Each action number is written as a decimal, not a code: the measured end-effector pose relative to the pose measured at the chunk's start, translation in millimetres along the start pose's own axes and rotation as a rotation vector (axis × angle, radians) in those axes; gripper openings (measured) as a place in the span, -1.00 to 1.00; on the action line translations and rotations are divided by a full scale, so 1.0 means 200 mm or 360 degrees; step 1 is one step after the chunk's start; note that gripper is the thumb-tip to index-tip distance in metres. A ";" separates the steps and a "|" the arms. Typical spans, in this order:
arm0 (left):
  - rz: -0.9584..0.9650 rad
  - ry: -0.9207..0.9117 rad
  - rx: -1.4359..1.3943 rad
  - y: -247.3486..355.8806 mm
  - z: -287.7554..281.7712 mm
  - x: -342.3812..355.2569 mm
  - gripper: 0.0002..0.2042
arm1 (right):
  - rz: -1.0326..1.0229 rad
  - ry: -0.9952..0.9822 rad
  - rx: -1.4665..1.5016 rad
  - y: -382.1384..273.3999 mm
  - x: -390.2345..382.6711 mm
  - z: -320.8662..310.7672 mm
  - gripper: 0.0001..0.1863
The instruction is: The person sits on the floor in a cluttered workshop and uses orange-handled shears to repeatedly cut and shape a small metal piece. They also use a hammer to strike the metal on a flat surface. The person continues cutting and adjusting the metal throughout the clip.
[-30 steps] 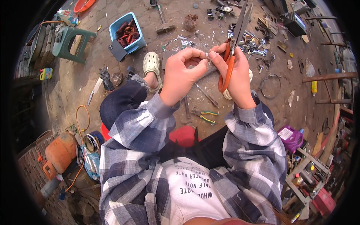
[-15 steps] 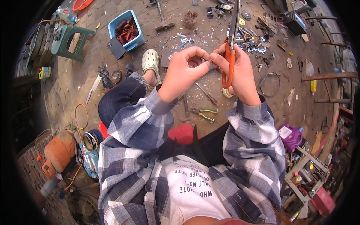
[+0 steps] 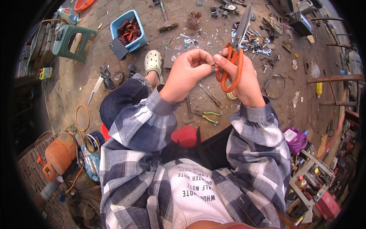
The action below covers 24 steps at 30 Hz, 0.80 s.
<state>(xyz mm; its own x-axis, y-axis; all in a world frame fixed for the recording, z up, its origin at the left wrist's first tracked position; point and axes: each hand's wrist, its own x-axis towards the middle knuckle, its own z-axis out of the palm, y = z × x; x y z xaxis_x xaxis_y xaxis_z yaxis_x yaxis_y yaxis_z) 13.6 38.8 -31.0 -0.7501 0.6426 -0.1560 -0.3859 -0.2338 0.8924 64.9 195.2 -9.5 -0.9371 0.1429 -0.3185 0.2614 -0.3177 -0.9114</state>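
In front of me, my left hand is closed in a pinch, thumb against forefinger. A tiny brownish bit shows at its fingertips; its kind is too small to make out. Close beside it, my right hand is wrapped round scissors with orange handles. The blades point away from me and sit slightly apart, and the loops hang over the palm side. The right thumb and forefinger tips come up to the left fingertips at the tiny bit. Whether they also grip it is hard to see.
On the ground between my legs lie green-yellow pliers and a screwdriver. A blue bin of dark red pieces stands far left, with a hammer beside it. Metal parts litter the far right. A knife lies left.
The scissors have turned in my right hand, so both orange loops now show and the blades lean further right. My left hand stays nearly in place, its pinched bit now more visible.
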 end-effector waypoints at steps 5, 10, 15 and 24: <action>0.0009 0.0031 -0.0020 0.00 0.02 0.00 -0.88 | -0.0043 0.0053 0.0116 0.00 0.00 0.00 -0.76; 0.0006 0.0022 -0.0057 0.00 0.01 0.00 -0.87 | -0.0050 0.0001 0.0074 0.00 0.00 -0.01 -0.76; 0.0001 0.0015 -0.0010 0.01 0.01 0.00 -0.88 | 0.0020 0.0005 0.0195 0.01 0.00 -0.02 -0.74; -0.0019 -0.0036 -0.0036 0.04 0.01 0.00 -0.83 | 0.0200 -0.0091 0.0627 0.01 0.01 -0.05 -0.75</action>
<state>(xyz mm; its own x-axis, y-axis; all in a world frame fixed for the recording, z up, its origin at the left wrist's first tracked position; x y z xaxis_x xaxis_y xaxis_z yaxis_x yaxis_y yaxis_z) 11.8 38.0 -21.9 -0.7330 0.6618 -0.1569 -0.4069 -0.2420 0.8808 65.4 204.6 -14.3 -0.9177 0.0315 -0.3961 0.2765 -0.6653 -0.6935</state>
